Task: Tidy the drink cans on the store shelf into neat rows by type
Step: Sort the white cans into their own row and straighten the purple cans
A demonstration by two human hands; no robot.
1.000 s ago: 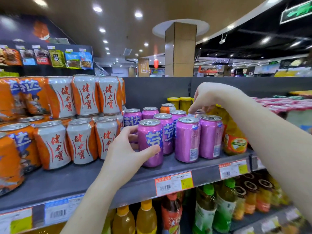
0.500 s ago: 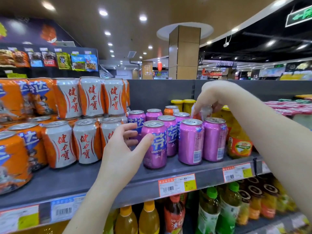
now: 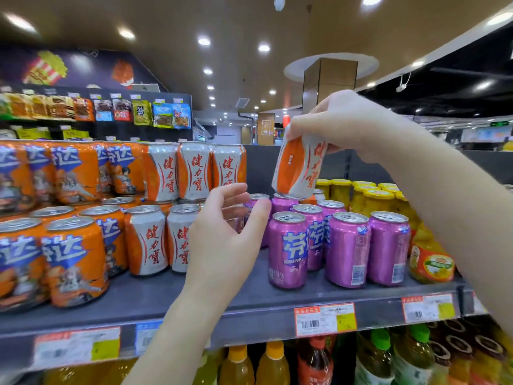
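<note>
My right hand [image 3: 344,120] grips the top of an orange-and-white can [image 3: 298,169] and holds it tilted in the air above the purple cans [image 3: 347,248]. Those purple cans stand in short rows on the grey shelf [image 3: 194,304]. My left hand [image 3: 224,234] hovers with fingers spread in the gap between the purple cans and the stacked orange-and-white cans [image 3: 150,240], holding nothing. More orange-and-white cans [image 3: 194,170] form an upper layer. Orange cans with blue lettering [image 3: 75,259] fill the left end.
Yellow-lidded jars [image 3: 369,195] and an orange-labelled jar [image 3: 430,262] stand right of the purple cans. Price tags [image 3: 324,319] line the shelf edge. Bottles of juice [image 3: 274,365] fill the shelf below. Snack packets [image 3: 138,112] hang on a far rack.
My right hand has lifted an orange-and-white can up from behind the purple cans. My left hand has let go of the front purple can and moved slightly left, fingers spread.
</note>
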